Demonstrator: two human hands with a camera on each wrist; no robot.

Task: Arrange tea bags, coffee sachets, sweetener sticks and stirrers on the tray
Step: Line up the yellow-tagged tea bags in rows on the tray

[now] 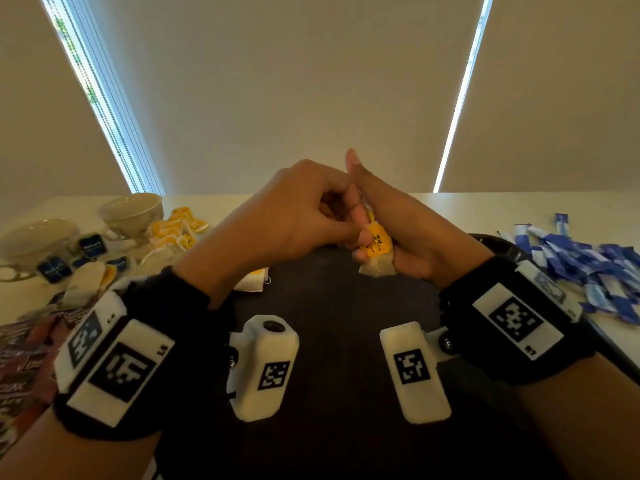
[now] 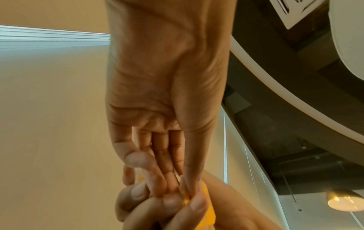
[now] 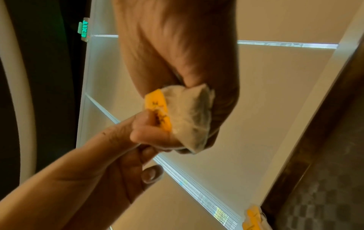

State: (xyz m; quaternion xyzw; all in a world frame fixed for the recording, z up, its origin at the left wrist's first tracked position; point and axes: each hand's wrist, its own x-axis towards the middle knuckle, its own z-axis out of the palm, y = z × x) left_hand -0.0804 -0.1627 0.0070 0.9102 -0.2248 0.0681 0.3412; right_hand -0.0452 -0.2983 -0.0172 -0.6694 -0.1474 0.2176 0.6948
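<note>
My two hands meet above the dark round tray [image 1: 329, 323]. My right hand [image 1: 381, 261] grips a white tea bag [image 1: 375, 268] in its curled fingers, with one finger sticking straight up. The left hand [image 1: 351, 232] pinches the bag's yellow tag [image 1: 377, 242] between thumb and fingertips. In the right wrist view the tea bag [image 3: 191, 115] bulges out of the right hand [image 3: 197, 70] while left fingertips [image 3: 151, 132] hold the yellow tag [image 3: 157, 107]. Another tea bag [image 1: 254, 281] lies on the tray's left part.
A heap of yellow-tagged tea bags [image 1: 176, 230] lies left of the tray, beside two cream cups [image 1: 133, 211] and small blue sachets [image 1: 91, 245]. Dark red coffee sachets [image 1: 20, 358] cover the near left. Blue-and-white sweetener sticks [image 1: 588, 268] are piled on the right.
</note>
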